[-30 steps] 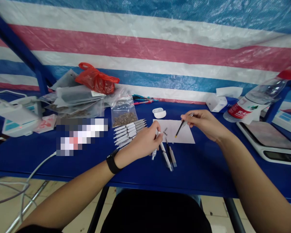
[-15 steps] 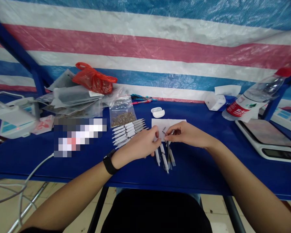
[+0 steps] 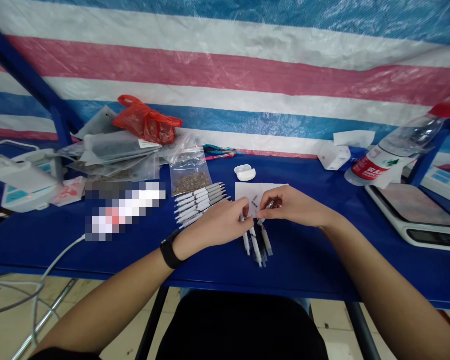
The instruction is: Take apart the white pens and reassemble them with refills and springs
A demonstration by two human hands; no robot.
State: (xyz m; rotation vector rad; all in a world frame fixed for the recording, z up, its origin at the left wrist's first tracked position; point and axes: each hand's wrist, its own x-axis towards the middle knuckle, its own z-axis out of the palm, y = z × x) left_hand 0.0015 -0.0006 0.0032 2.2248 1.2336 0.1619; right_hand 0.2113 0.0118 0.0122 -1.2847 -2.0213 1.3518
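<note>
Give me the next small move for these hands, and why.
Probably draw the right hand slightly back from the left hand to check the join. The fingertips meet above the white paper sheet, hiding what the left fingers hold, while a slim metal pen part shows at the right fingers. Loose white plastic pen pieces lie just below.

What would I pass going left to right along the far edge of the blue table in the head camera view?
White charger → clear zip bag of seeds → white earbud case → white box with tissue → plastic water bottle with a red cap
</note>
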